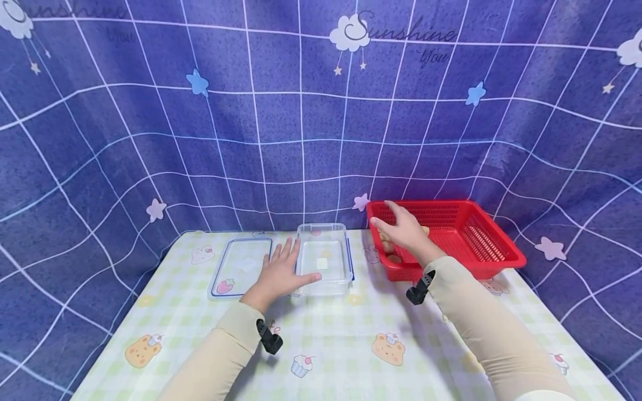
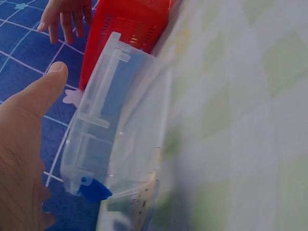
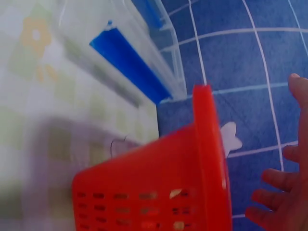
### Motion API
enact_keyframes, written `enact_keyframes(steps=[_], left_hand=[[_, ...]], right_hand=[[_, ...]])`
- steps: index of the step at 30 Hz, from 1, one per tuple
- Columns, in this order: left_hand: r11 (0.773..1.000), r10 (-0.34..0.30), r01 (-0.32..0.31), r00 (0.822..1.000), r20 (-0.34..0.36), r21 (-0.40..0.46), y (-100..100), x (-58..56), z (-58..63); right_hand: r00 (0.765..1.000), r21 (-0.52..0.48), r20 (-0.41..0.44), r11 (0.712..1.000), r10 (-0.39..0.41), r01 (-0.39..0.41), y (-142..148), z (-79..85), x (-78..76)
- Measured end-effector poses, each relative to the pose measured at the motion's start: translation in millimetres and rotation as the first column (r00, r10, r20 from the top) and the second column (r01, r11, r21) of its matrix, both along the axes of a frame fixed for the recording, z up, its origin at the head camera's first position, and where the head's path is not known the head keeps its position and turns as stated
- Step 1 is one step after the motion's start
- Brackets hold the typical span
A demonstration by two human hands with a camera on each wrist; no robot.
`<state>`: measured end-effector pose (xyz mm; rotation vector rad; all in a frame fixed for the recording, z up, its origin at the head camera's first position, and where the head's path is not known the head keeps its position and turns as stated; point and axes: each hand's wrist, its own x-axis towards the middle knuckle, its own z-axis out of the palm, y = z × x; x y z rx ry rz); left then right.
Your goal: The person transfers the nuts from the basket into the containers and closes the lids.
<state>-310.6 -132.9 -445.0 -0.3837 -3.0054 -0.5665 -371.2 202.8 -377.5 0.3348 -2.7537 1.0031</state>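
My left hand point(image 1: 282, 272), fingers spread, is at the left side of a clear plastic food box point(image 1: 328, 287) with blue clips. Whether it touches the box, I cannot tell. A clear lid point(image 1: 218, 281) with a blue seal lies flat to the left of the box. Over the left side of a red plastic basket point(image 1: 504, 243) is my right hand point(image 1: 405, 229), thumb apart from the fingers, holding nothing. Beneath it, tan rounded things point(image 1: 387, 245) lie in the basket, partly hidden by the hand; their kind is unclear.
A light checked tablecloth point(image 1: 331, 328) with printed bears and cupcakes covers the table. Behind the box and basket hangs a blue curtain point(image 1: 281, 122) with white grid lines. Box and basket stand near the table's back edge, a narrow gap between them.
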Motion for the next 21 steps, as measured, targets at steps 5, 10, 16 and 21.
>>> enact_keyframes(steps=[5, 10, 16, 21], left_hand=[[1.0, -0.01, 0.01, 1.0, 0.003, 0.01, 2.1, -3.0, -10.6], [1.0, -0.015, 0.015, 1.0, 0.011, 0.01, 1.1, -3.5, -20.1], [0.999, -0.012, 0.011, 0.999, 0.035, 0.04, 1.3, -2.4, -24.1], [0.998, -0.012, 0.011, 0.999, 0.03, 0.054, 3.7, -4.2, -22.9]], right_hand=[[1.0, -0.062, -0.003, 0.998, -0.001, 0.001, 12.1, -7.4, -7.2], [1.0, -0.124, 0.025, 0.992, 0.007, -0.004, 18.0, -12.5, -12.9], [0.996, -0.246, 0.067, 0.969, 0.051, -0.033, 23.8, -19.3, -18.8], [0.994, -0.265, 0.103, 0.964, 0.043, -0.014, 29.3, -24.4, -23.7]])
